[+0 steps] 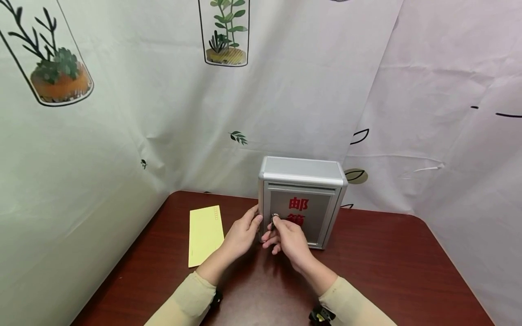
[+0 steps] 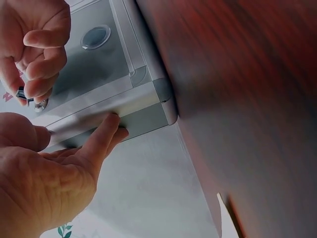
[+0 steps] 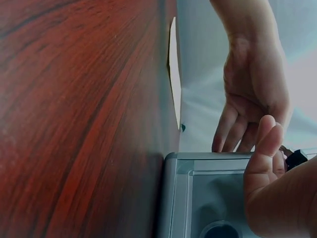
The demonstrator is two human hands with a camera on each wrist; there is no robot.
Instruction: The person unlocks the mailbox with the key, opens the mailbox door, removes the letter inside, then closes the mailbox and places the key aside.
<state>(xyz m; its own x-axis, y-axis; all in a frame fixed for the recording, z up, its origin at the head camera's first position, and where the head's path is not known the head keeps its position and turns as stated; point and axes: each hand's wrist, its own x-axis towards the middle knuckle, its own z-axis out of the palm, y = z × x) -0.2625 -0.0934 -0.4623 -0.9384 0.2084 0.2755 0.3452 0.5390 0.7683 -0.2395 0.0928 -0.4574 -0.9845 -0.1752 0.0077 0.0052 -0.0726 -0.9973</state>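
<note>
A silver metal mailbox (image 1: 302,170) with red characters on its front door stands upright on the table. My left hand (image 1: 241,233) rests against the box's left side, its fingers straight along the panel and the thumb near the front edge. With the thumb and fingers of my right hand (image 1: 291,242) I pinch a small black-headed key (image 2: 21,92). It is right at the round lock (image 2: 41,105) on the door's left edge. Part of the key is hidden by the fingers. Lower on the door is a round window (image 2: 95,37).
A yellow envelope (image 1: 205,235) lies flat on the dark red wooden table (image 1: 391,262), left of the left hand. White cloth (image 1: 293,90) printed with plants hangs close behind the mailbox and along both sides.
</note>
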